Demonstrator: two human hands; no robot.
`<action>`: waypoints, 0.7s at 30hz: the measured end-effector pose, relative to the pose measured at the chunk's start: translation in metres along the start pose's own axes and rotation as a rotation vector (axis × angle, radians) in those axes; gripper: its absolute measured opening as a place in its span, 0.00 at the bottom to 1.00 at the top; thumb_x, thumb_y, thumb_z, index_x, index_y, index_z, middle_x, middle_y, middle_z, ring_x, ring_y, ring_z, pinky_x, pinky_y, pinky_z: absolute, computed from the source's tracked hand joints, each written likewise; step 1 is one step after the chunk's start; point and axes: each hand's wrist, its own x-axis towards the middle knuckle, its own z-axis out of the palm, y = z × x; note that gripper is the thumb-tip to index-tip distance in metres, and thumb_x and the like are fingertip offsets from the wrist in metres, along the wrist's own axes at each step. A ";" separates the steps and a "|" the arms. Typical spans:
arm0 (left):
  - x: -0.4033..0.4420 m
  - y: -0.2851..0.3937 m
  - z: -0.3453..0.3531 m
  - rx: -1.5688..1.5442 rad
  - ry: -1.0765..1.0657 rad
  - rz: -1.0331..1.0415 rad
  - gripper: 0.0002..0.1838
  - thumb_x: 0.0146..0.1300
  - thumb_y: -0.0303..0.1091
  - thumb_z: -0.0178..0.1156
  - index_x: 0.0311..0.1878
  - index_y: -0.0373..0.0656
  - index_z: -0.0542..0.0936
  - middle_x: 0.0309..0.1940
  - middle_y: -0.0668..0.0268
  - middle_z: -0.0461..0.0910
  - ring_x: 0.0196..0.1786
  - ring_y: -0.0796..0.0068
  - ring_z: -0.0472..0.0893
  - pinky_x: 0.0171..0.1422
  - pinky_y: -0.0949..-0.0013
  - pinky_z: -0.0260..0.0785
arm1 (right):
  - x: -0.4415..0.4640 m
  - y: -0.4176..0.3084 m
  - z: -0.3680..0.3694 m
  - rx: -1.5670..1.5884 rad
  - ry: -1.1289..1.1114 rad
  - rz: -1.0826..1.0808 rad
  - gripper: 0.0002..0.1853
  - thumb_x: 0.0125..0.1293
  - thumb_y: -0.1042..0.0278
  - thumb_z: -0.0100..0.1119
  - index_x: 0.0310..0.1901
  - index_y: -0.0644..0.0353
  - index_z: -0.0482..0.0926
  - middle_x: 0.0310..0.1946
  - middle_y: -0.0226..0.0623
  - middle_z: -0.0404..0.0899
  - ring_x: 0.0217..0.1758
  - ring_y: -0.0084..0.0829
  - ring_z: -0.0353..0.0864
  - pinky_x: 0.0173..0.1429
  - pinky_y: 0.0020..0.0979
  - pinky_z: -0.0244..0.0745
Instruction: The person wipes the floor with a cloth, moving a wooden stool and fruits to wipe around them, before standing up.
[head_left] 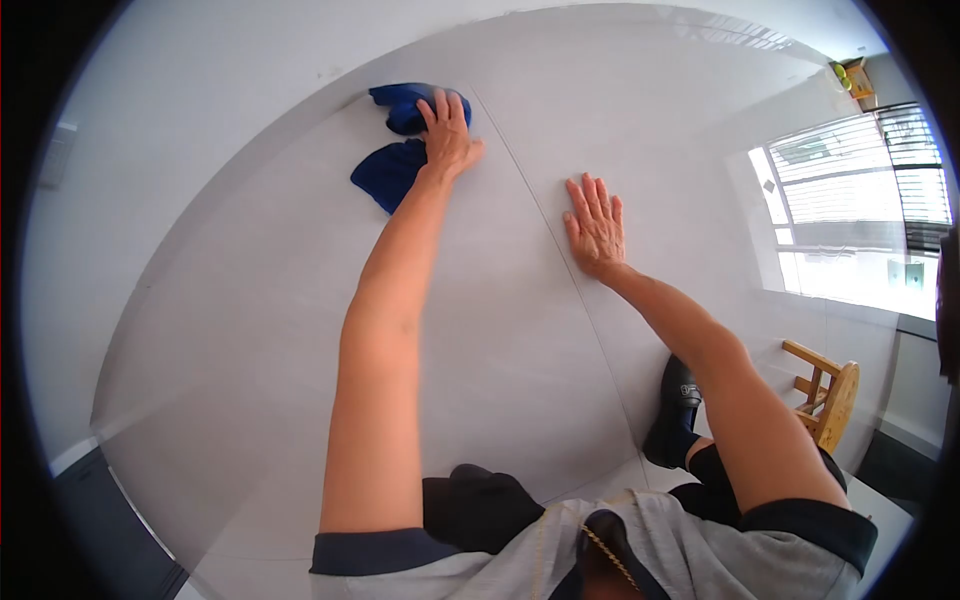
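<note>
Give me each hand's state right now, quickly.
Left hand: open, fingers spread on the blue cloth; whether they pinch it can't be told.
Right hand: open, palm down on the grey tiles, holding nothing visible.

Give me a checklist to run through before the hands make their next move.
1. Left hand on the cloth: ok, fingers over its upper part.
2. Right hand off the cloth: ok, across the seam from it, fingers slightly spread.
3. Cloth spread out evenly: not ok, it shows as two parts with a gap between them.
4. Stool apart from both hands: ok, it is off beyond the right forearm.
5. Surface dry under the cloth: cannot tell, the cloth hides it.
</note>
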 end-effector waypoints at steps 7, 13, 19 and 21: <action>-0.054 -0.035 -0.051 0.080 -0.190 0.232 0.46 0.42 0.51 0.65 0.65 0.59 0.52 0.67 0.60 0.43 0.68 0.55 0.44 0.64 0.43 0.43 | 0.026 0.034 -0.099 0.448 -0.795 -0.325 0.26 0.65 0.58 0.39 0.64 0.47 0.50 0.66 0.43 0.43 0.70 0.39 0.39 0.67 0.40 0.43; -0.054 -0.059 -0.009 0.000 0.131 0.089 0.44 0.44 0.61 0.59 0.64 0.59 0.55 0.66 0.54 0.43 0.67 0.45 0.44 0.59 0.35 0.46 | -0.064 0.170 -0.122 0.132 -0.302 -0.117 0.21 0.63 0.69 0.44 0.58 0.49 0.59 0.60 0.41 0.56 0.65 0.40 0.54 0.64 0.36 0.53; -0.051 -0.073 -0.009 0.040 0.137 -0.085 0.47 0.46 0.66 0.55 0.65 0.56 0.50 0.65 0.46 0.40 0.65 0.41 0.44 0.58 0.34 0.45 | -0.144 0.210 -0.037 0.139 0.308 0.499 0.22 0.64 0.67 0.40 0.60 0.46 0.58 0.61 0.40 0.56 0.66 0.39 0.52 0.65 0.40 0.48; -0.049 -0.070 -0.006 0.061 0.085 -0.055 0.48 0.45 0.67 0.55 0.66 0.56 0.48 0.65 0.45 0.38 0.65 0.40 0.42 0.58 0.34 0.45 | -0.144 0.188 -0.023 0.050 0.268 0.548 0.22 0.65 0.63 0.38 0.62 0.42 0.56 0.63 0.39 0.54 0.67 0.38 0.48 0.66 0.42 0.43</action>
